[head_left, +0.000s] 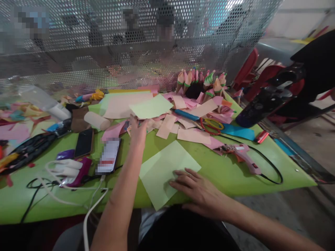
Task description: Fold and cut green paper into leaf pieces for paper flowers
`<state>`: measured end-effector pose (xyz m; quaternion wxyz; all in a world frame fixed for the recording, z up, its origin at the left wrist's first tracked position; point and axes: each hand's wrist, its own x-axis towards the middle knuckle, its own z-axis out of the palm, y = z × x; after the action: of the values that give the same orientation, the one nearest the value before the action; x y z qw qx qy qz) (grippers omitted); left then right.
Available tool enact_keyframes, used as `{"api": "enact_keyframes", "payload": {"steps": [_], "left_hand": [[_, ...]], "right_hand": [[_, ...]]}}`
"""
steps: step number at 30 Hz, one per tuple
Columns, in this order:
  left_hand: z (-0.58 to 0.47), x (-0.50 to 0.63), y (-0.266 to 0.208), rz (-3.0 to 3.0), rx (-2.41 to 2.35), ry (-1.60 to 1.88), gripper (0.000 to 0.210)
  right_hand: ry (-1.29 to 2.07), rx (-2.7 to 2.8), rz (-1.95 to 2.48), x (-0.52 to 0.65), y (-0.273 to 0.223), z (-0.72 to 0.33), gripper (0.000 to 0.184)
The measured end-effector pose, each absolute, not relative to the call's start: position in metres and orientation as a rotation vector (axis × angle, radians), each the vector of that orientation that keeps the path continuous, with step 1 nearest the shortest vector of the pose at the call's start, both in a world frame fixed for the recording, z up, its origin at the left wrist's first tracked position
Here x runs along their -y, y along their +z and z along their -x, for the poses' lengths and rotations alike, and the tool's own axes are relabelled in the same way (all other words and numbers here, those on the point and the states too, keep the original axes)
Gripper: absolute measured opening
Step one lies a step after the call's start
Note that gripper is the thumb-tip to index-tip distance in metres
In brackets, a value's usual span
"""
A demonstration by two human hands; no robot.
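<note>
My left hand (137,126) reaches forward across the table, its fingers stretched out at the near edge of a pale green paper sheet (151,105) lying on the pile. Small patterned scraps peek out around its fingertips, and whether it presses on the sheet is hard to see. Close to me, a second pale green sheet (167,170) lies flat and turned at an angle. Over its right corner rests my right hand (196,186), palm down with fingers apart, gripping nothing.
Pink and peach paper strips (192,136), yellow-handled scissors (213,124) and a pink glue gun (244,157) lie to the right. Phones (84,143), a purple power strip (77,172) and loose cables are at left. Paper ice-cream cones (209,81) and a dark bottle (261,97) stand behind.
</note>
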<state>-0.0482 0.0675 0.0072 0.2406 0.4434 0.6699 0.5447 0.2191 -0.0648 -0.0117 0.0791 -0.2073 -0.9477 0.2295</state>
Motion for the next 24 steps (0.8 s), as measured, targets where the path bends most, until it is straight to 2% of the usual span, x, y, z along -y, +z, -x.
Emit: {"api": "enact_keyframes", "payload": {"steps": [2, 5, 9, 12, 14, 19, 24], "left_hand": [[0.046, -0.048, 0.009, -1.159, -1.810, 1.466, 0.087], [0.041, -0.010, 0.016, -1.373, -1.745, 1.298, 0.075], [0.031, 0.046, 0.024, -1.773, -1.497, 0.818, 0.048], [0.028, 0.078, 0.023, -2.072, -1.318, 0.373, 0.041], [0.030, 0.096, 0.018, -2.209, -1.362, 0.205, 0.041], [0.028, 0.133, 0.003, -2.385, -1.731, 0.129, 0.044], [0.009, 0.149, -0.004, -2.345, -2.023, 0.137, 0.050]], "right_hand": [[0.615, 2.826, 0.593, 0.070, -0.017, -0.225, 0.065], [0.492, 2.783, 0.552, 0.076, -0.024, -0.230, 0.053], [0.379, 2.707, 0.505, 0.079, -0.031, -0.233, 0.045], [0.355, 2.677, 0.517, 0.078, -0.032, -0.234, 0.039], [0.354, 2.675, 0.555, 0.078, -0.032, -0.235, 0.037], [0.336, 2.715, 0.658, 0.078, -0.026, -0.232, 0.048], [0.401, 2.815, 0.583, 0.087, -0.018, -0.225, 0.063]]}}
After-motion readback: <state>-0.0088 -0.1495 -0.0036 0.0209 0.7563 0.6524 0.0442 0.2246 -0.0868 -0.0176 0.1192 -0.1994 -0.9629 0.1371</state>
